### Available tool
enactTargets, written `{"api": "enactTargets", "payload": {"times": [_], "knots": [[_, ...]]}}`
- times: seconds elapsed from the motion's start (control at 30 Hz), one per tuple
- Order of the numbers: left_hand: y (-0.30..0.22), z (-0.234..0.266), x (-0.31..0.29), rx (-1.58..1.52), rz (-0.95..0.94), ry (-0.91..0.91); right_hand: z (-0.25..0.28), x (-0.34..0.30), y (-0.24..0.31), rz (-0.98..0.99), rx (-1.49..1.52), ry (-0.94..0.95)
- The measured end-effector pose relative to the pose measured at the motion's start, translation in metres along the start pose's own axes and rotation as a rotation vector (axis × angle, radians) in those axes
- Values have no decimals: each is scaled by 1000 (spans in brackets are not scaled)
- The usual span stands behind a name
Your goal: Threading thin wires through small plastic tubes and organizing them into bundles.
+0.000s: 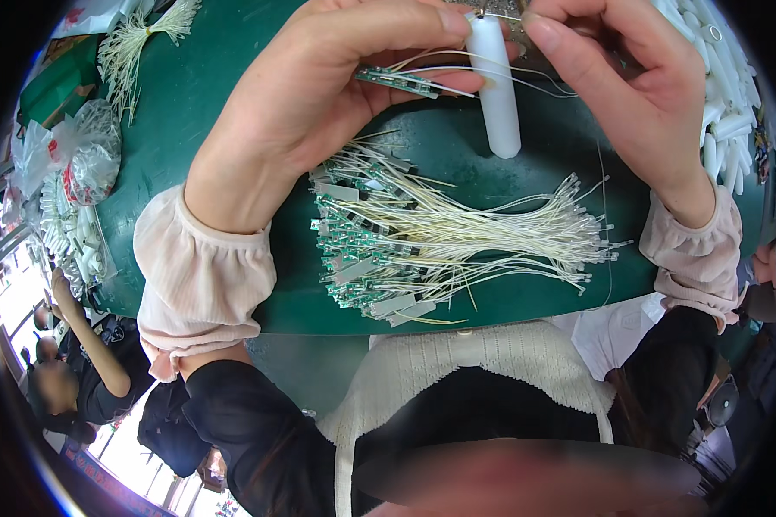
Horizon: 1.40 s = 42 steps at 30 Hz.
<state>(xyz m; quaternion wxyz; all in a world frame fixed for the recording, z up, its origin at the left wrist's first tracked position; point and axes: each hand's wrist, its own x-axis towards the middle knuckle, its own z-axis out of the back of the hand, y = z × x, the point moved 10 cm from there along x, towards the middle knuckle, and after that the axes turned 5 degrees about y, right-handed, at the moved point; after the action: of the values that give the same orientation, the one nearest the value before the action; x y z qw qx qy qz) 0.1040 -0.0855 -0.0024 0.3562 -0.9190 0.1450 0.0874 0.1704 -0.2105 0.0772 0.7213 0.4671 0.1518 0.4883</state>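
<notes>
My left hand [310, 73] is closed, its thumb and fingers around the upper part of a white plastic tube [500, 116]. The tube hangs with its rounded end toward me. A narrow green circuit board [395, 80] lies across the same hand's fingers, with thin pale wires running from it past the tube. My right hand [634, 86] pinches a thin wire [507, 16] beside the tube's top end. A dark metal tip touches or nearly touches that end; I cannot tell which. Below both hands lies a bundle of wired circuit boards [457, 224], boards to the left, wire ends to the right.
A heap of white tubes [729, 103] lies at the right of the green table [190, 95]. Far left is a tied bundle of pale wires [138, 52], with clear plastic bags [90, 159] nearer. Another person's arm [90, 336] shows at the lower left.
</notes>
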Motion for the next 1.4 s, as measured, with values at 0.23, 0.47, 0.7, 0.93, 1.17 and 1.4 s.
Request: {"api": "enactTargets", "payload": {"times": [0.23,0.47,0.7,0.93,1.17,1.4], "knots": [[-2,-3,0,-18,-13,19,1,-1,1,69,35,-31],[-5,-7,5,14,-21,45,-4,1,2,177,-56,-64],[2,-1,2,87,25,29,-7,4,-6,5,-3,43],[8,0,-3,102,50,-63,-18,0,-16,-243,114,120],[12,-5,-9,277,41,13,-22,-1,-24,-245,226,208],[5,-21,-13,548,-24,14,-25,-6,-29,-502,263,322]]}}
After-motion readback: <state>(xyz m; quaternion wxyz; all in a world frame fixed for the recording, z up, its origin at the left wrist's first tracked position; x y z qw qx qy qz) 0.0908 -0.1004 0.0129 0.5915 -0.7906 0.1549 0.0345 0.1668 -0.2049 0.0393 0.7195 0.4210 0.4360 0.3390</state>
